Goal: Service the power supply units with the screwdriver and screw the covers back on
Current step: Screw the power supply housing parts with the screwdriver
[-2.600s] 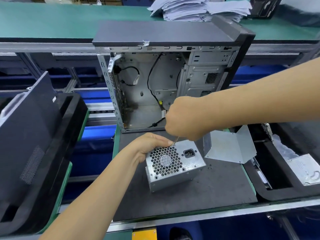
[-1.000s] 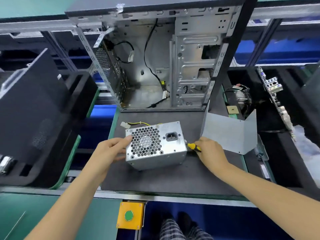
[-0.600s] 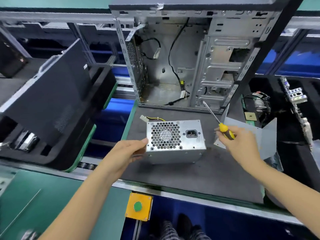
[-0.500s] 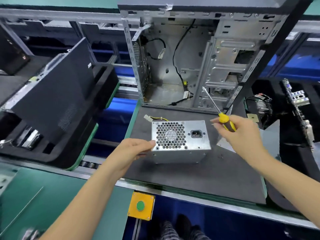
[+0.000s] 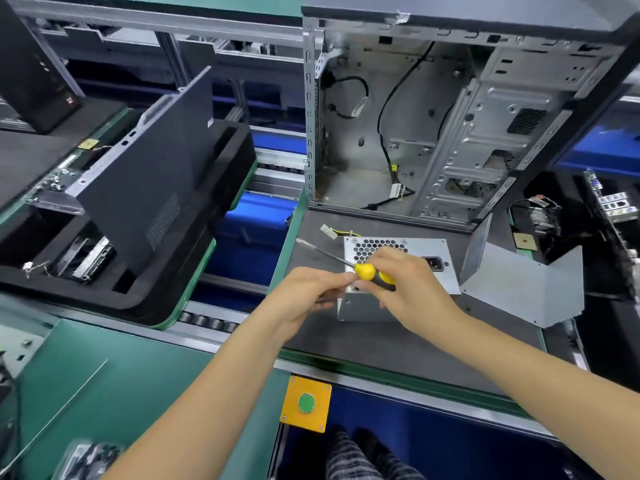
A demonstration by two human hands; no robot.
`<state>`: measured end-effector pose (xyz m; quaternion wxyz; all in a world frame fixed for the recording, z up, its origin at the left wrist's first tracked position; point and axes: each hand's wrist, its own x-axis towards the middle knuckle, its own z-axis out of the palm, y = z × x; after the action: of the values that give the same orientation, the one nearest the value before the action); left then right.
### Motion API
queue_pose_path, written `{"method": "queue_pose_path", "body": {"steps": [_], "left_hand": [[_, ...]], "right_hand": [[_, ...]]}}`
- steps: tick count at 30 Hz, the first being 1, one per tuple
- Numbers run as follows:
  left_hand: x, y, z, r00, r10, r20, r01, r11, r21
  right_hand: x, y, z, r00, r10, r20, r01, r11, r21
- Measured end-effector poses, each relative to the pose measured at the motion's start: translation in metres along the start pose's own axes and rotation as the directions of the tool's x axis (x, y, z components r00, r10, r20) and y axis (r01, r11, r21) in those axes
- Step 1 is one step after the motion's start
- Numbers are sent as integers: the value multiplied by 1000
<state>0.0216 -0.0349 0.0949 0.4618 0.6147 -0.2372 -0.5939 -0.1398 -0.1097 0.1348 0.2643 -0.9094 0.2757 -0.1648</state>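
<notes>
Yellow-handled screwdriver (image 5: 372,273) sits in both hands' grip, blocking the power supply (image 5: 398,271) before the open case (image 5: 450,133).

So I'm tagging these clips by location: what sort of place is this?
Most likely a computer assembly or refurbishing line: an opened computer case stands on a pallet on a roller conveyor, foam trays hold parts, and a green button box fronts the station.

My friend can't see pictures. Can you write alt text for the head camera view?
A right hand holds a yellow-handled screwdriver over a metal power supply unit, the left hand touching its handle. An open computer case stands behind.
</notes>
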Motion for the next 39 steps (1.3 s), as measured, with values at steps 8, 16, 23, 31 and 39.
{"method": "queue_pose_path", "body": {"steps": [8,16,23,31,39], "left_hand": [[3,-1,-1,1000,-8,-6,8,999,-33],[0,1,-5,997,8,80,-9,1000,9],[-3,2,-9,990,1,138,-7,999,43],[-4,4,-9,988,11,152,-20,998,55],[-2,5,-9,981,-13,191,4,999,48]], "right_hand": [[-3,-3,-4,992,-85,95,100,981,-164],[-7,-7,-1,954,-245,173,299,809,-506],[-8,-7,-2,951,-275,142,307,783,-541],[-3,-6,-1,966,-228,120,258,853,-455],[10,3,-7,986,108,127,-125,984,128]]}}
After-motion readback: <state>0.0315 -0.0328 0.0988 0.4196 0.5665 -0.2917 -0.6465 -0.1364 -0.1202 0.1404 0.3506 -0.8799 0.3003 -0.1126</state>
